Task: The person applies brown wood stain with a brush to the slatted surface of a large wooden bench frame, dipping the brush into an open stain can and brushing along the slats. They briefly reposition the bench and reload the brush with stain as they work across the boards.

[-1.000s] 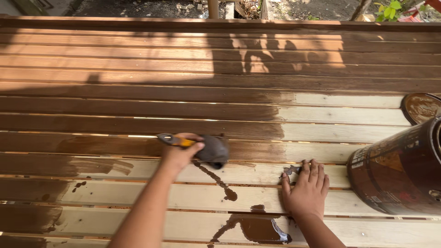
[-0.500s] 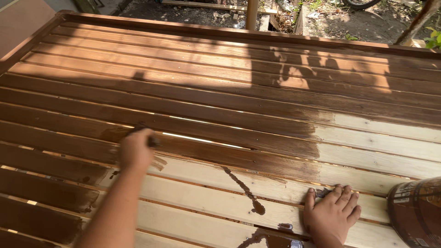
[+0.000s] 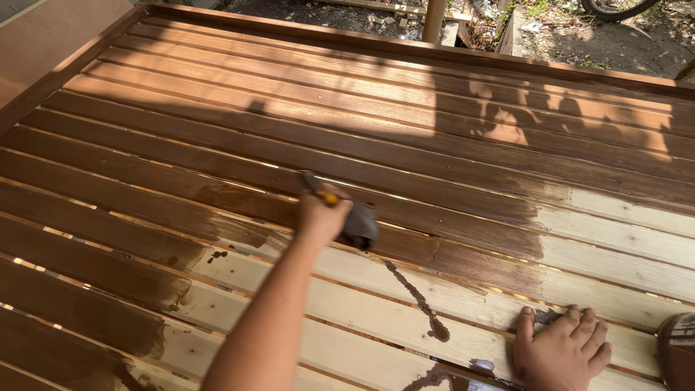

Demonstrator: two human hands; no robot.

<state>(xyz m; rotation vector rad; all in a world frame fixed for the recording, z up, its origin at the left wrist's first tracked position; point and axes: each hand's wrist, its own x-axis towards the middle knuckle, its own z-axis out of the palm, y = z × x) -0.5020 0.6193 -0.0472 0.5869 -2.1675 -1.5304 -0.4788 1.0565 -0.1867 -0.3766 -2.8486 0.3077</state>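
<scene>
Two hands on a half-stained slatted deck.
We closed our left hand (image 3: pixel 321 215) around a paintbrush (image 3: pixel 347 217), bristles pressed to a slat at the edge of the dark stain; our right hand (image 3: pixel 561 351) lay flat, fingers spread, holding nothing, on bare pale wood beside a brown can (image 3: pixel 679 351).

The left hand (image 3: pixel 321 213) with the paintbrush (image 3: pixel 347 213) has swung back right along the slat from its far-left reach. The can (image 3: pixel 679 351) has slid toward the right edge.
</scene>
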